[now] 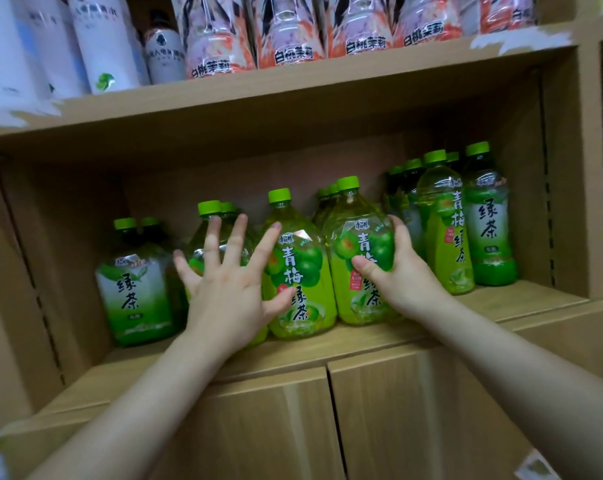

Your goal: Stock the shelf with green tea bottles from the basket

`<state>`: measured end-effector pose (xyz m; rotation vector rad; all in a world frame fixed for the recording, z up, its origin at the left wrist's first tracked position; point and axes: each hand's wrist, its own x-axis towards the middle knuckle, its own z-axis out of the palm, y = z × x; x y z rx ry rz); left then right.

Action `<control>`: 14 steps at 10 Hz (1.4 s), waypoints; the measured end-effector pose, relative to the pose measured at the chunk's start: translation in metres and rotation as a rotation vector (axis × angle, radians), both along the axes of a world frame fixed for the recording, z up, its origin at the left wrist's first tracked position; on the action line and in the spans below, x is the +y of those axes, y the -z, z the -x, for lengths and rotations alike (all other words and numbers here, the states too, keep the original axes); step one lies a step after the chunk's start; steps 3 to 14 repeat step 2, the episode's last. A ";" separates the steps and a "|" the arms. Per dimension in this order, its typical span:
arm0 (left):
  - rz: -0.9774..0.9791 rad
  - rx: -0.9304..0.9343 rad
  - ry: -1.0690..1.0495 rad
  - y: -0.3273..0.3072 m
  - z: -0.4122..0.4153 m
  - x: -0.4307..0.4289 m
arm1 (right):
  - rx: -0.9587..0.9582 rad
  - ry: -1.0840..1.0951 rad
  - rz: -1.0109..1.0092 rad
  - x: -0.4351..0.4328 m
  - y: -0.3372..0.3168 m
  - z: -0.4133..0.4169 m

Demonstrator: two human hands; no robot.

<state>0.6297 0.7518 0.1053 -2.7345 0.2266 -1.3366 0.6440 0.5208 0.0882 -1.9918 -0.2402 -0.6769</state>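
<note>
Here, the middle shelf point(362, 341) of a wooden unit is seen stocked with green-capped tea bottles standing upright in rows. A squat plum green tea bottle point(357, 237) at the front of the shelf is gripped by the right hand point(402, 275): the thumb is pressed on its label and the fingers are curled round its right side. Just left of it, and touching it, a second plum green tea bottle point(298, 271) is stood at the shelf's front edge. The left hand point(223, 289) is held up before the bottles with its fingers point(239, 233) straight and fanned wide, nothing being grasped; the forefinger and thumb are laid across the second bottle's left side, though whether contact is made cannot be told. A further squat bottle point(208, 211) is largely hidden behind that hand. At the far left a green tea bottle point(137, 292) with a white and green label is placed, another behind it. To the right, a tall plum green tea bottle point(445, 233) and a tall green tea bottle point(490, 226) are set side by side, more caps being seen behind them. On the upper shelf point(293, 84), peach jasmine bottles point(286, 32) and white bottles point(102, 39) are kept. Below, two closed cabinet doors point(258, 427) are shown.
</note>
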 end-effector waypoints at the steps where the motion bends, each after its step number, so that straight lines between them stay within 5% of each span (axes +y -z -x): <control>1: 0.042 0.036 0.011 -0.001 0.010 -0.009 | 0.153 -0.045 -0.002 -0.008 -0.002 0.013; 2: 0.188 -0.007 0.126 -0.003 0.024 -0.019 | 0.178 -0.012 0.056 -0.021 -0.008 0.035; 14: 0.188 -0.007 0.126 -0.003 0.024 -0.019 | 0.178 -0.012 0.056 -0.021 -0.008 0.035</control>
